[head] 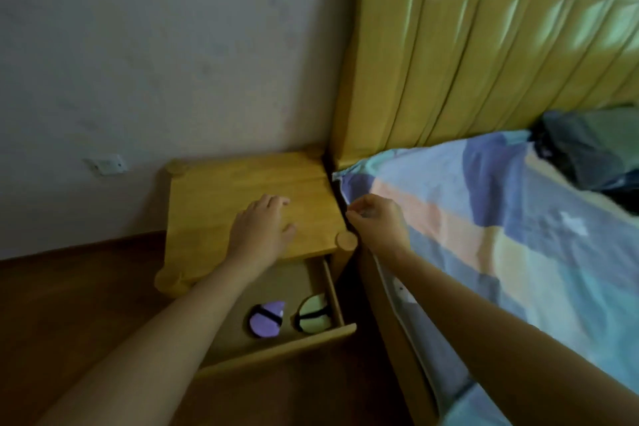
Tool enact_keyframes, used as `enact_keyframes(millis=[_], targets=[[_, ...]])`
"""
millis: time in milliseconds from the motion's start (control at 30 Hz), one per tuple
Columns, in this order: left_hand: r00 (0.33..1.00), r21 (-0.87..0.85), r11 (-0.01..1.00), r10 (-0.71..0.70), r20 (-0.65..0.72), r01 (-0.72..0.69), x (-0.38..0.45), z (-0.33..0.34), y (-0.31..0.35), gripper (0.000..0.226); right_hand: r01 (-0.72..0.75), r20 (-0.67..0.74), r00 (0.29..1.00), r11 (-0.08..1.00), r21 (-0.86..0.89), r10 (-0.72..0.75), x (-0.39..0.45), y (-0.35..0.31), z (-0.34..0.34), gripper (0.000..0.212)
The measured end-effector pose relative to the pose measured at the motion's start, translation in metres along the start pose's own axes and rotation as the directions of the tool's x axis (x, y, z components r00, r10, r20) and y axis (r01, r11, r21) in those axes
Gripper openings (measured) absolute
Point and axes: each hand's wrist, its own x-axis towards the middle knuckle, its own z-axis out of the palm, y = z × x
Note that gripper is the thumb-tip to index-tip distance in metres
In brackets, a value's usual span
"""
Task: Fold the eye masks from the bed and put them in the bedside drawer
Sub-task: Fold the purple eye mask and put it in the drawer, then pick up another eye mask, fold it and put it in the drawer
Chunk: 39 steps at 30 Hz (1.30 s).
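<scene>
Two folded masks in open drawer [276, 353]
Purple mask [265, 319] & green mask [314, 314] lie near front right corner; left hand [261, 230] flat on nightstand top [249, 190], right hand [375, 221] loosely curled, empty, at bed [501, 218] edge.

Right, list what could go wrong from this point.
1. The drawer stands open below the left forearm; a knee or arm could knock it.
2. The purple mask and green mask lie loosely folded and may spring open.
3. The right hand is at the sheet edge, fingers curled; whether it holds anything is unclear.
</scene>
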Motion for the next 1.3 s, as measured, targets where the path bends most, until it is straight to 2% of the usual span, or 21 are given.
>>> enact_keyframes(millis=[100,167,267,300,367,500,600,667,767,833,933,1100,1300], targets=[[0.997,0.019,0.998,0.065,-0.046,-0.064,0.006,-0.078,0.037,0.063,0.131,-0.110,0.984,0.988,-0.079,-0.139,-0.009,-0.040,-0.088,0.017],[0.989,-0.062,0.988,0.140,-0.043,-0.142,0.010,-0.134,0.069,0.071,0.166,-0.140,0.975,0.984,-0.068,-0.174,-0.020,-0.069,-0.146,0.031],[0.966,-0.234,0.937,0.252,-0.058,-0.259,0.004,-0.208,0.127,0.079,0.141,-0.072,0.989,0.978,0.152,-0.131,-0.049,-0.111,-0.227,0.064],[0.952,-0.277,0.911,0.299,-0.067,-0.305,0.001,-0.227,0.145,0.080,0.137,-0.038,0.990,0.966,0.218,-0.132,-0.060,-0.125,-0.252,0.073],[0.916,-0.332,0.857,0.394,-0.074,-0.395,-0.006,-0.255,0.176,0.080,0.144,-0.037,0.990,0.959,0.243,-0.139,-0.086,-0.147,-0.297,0.083],[0.816,-0.384,0.743,0.575,-0.056,-0.549,-0.017,-0.292,0.224,0.082,0.139,-0.167,0.979,0.978,0.156,-0.112,-0.151,-0.181,-0.363,0.087],[0.688,-0.397,0.617,0.724,-0.051,-0.679,-0.034,-0.307,0.258,0.085,0.128,-0.306,0.948,0.986,0.112,-0.088,-0.211,-0.193,-0.391,0.087],[0.575,-0.387,0.513,0.817,-0.054,-0.766,-0.055,-0.311,0.276,0.088,0.092,-0.417,0.906,0.995,0.026,-0.072,-0.254,-0.194,-0.402,0.086],[0.371,-0.323,0.334,0.927,-0.059,-0.885,-0.095,-0.313,0.303,0.091,-0.053,-0.534,0.845,0.988,-0.142,-0.031,-0.328,-0.188,-0.410,0.082],[0.247,-0.363,0.213,0.968,-0.049,-0.907,-0.131,-0.311,0.323,0.090,-0.155,-0.580,0.814,0.975,-0.158,0.035,-0.385,-0.181,-0.412,0.078],[0.096,-0.439,0.069,0.994,-0.041,-0.896,-0.196,-0.300,0.356,0.090,-0.302,-0.664,0.738,0.939,-0.162,0.123,-0.480,-0.177,-0.414,0.077],[-0.190,-0.441,-0.175,0.982,-0.011,-0.880,-0.321,-0.285,0.419,0.091,-0.494,-0.795,0.560,0.864,-0.093,0.235,-0.640,-0.183,-0.417,0.077],[-0.377,-0.400,-0.368,0.924,-0.058,-0.839,-0.517,-0.271,0.487,0.085,-0.660,-0.888,0.363,0.751,-0.030,0.283,-0.836,-0.194,-0.422,0.073]])
